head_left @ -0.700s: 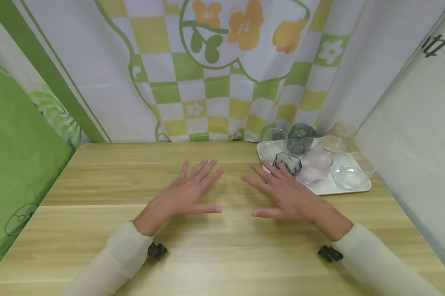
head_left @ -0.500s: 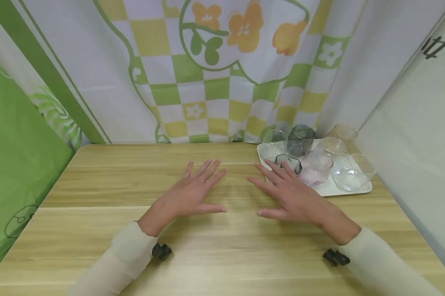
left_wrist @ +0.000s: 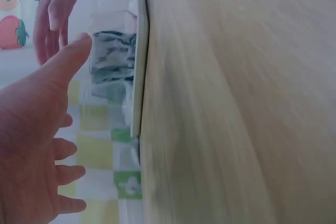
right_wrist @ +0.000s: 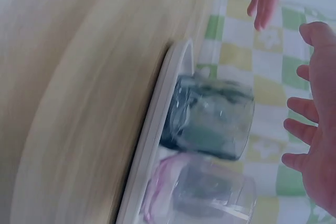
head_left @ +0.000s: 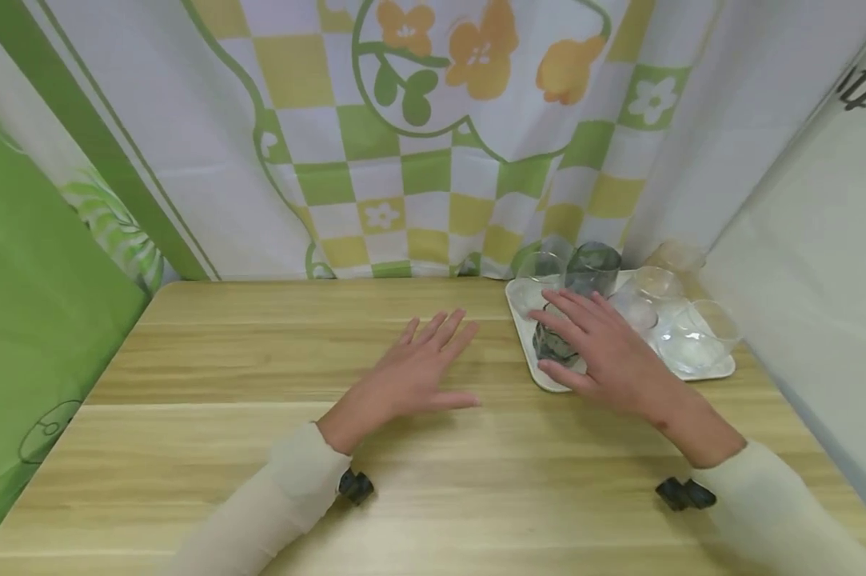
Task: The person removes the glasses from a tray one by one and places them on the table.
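My right hand [head_left: 616, 356] hovers over the left front part of a white tray [head_left: 524, 346], fingers apart and holding nothing. Just under its fingers stands a smoky grey glass [head_left: 550, 346] with wavy sides, partly covered by the hand in the head view. The right wrist view shows that glass [right_wrist: 210, 119] upright, apart from the fingertips, beside a pink-tinted glass [right_wrist: 163, 184]. Over the wooden table, left of the tray, my left hand [head_left: 407, 380] is held with its fingers spread and nothing in it.
More glasses share the tray: a dark grey one [head_left: 594, 268] at the back, an amber one [head_left: 676, 256], and a clear one [head_left: 695, 348] at right. A patterned curtain [head_left: 425, 176] hangs behind the wooden table [head_left: 260, 360]; a white wall [head_left: 828, 264] bounds the right side.
Both hands have shifted to the right. My right hand has moved further over the tray, above the smoky wavy glass. The glasses keep their places.
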Demonstrator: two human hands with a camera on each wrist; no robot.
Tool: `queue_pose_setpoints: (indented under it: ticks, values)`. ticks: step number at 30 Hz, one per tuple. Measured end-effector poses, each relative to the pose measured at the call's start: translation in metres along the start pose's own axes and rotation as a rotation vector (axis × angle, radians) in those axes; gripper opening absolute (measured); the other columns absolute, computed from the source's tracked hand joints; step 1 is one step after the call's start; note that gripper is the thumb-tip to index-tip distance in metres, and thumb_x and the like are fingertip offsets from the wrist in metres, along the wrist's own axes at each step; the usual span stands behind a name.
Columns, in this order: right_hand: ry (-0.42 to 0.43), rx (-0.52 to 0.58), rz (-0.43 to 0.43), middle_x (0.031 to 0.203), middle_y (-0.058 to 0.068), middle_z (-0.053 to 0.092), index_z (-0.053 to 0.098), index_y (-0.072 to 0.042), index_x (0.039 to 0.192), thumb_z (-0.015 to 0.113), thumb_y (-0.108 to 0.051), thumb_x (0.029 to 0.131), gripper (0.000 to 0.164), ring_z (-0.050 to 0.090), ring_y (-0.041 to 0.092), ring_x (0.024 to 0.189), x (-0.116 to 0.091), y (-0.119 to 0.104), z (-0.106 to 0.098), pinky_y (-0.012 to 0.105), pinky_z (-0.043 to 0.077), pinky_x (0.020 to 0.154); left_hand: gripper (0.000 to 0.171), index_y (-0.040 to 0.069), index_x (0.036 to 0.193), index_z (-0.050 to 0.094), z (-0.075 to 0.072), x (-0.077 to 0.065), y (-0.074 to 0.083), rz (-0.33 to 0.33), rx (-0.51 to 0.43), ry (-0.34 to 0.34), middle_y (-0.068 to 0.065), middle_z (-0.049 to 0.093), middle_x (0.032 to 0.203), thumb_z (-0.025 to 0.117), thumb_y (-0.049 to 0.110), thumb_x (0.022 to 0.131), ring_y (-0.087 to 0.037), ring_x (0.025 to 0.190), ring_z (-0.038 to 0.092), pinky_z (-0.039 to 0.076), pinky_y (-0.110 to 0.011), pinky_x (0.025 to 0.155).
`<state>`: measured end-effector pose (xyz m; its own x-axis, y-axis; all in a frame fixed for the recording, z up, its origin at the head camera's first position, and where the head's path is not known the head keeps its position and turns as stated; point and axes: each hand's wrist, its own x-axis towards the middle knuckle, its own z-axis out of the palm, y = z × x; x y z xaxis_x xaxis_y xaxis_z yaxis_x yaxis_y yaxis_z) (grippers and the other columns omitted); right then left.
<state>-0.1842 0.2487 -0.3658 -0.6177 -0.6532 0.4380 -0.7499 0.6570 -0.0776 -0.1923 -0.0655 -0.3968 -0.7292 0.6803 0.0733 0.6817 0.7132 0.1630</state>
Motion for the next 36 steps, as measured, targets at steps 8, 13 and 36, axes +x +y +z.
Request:
queue_pose_setpoints:
  ticks: [8, 13, 36]
  values:
    - [0.046, 0.031, 0.062, 0.152, 0.021, 0.048, 0.054, -0.009, 0.148, 0.070, -0.034, 0.096, 0.060, 0.041, 0.045, 0.139, -0.007, 0.023, -0.008, 0.062, 0.025, 0.116, 0.093, 0.014, 0.167, 0.010, 0.011, 0.026, 0.015, -0.002, -0.015, -0.004, -0.016, 0.010, 0.170, 0.052, 0.063, 0.100, -0.035, 0.153, 0.020, 0.018, -0.059, 0.119]
    - [0.104, 0.043, 0.118, 0.145, 0.022, 0.053, 0.057, -0.001, 0.143, 0.074, -0.021, 0.091, 0.057, 0.045, 0.046, 0.135, -0.012, 0.035, -0.017, 0.060, 0.031, 0.112, 0.086, 0.009, 0.165, 0.020, 0.018, 0.047, 0.027, -0.027, -0.069, -0.010, -0.018, 0.019, 0.168, 0.052, 0.059, 0.102, -0.035, 0.151, 0.026, 0.025, -0.055, 0.119]
    - [0.439, 0.189, 0.970, 0.110, -0.036, 0.055, 0.069, -0.015, 0.134, 0.048, -0.028, 0.107, 0.036, 0.046, -0.015, 0.094, -0.093, 0.089, -0.072, 0.013, 0.035, 0.073, 0.095, 0.005, 0.160, 0.033, 0.043, 0.089, 0.077, -0.265, -0.154, -0.089, -0.020, 0.028, 0.165, 0.048, 0.074, 0.096, -0.031, 0.148, 0.034, 0.029, -0.061, 0.114]
